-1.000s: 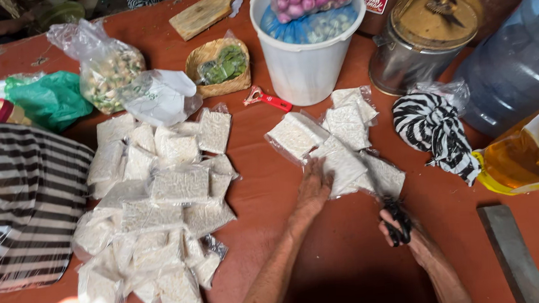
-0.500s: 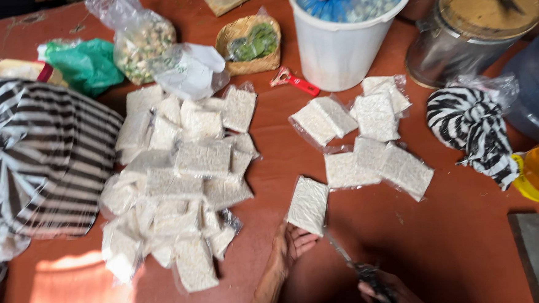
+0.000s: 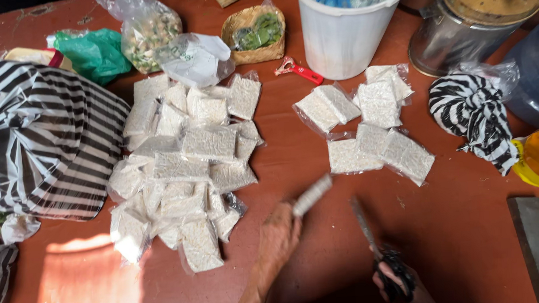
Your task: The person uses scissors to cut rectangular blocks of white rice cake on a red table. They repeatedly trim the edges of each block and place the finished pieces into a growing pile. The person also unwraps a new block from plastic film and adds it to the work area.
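White plastic-wrapped packet [image 3: 312, 195] gripped in left hand [image 3: 278, 238], black-handled scissors [image 3: 380, 255] clasped in right hand [image 3: 394, 281] – blades close, fingers likely nicked.

A large heap of flat white clear-wrapped packets [image 3: 187, 168] is being kept left of centre; five similar packets [image 3: 366, 125] are lying right; one packet [image 3: 312, 196] is being held edge-up in the left hand [image 3: 278, 237].

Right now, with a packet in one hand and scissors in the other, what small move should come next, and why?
Probably bring the scissors in the right hand to the edge of the white packet lifted by the left hand: the blades point toward it but remain apart from it.
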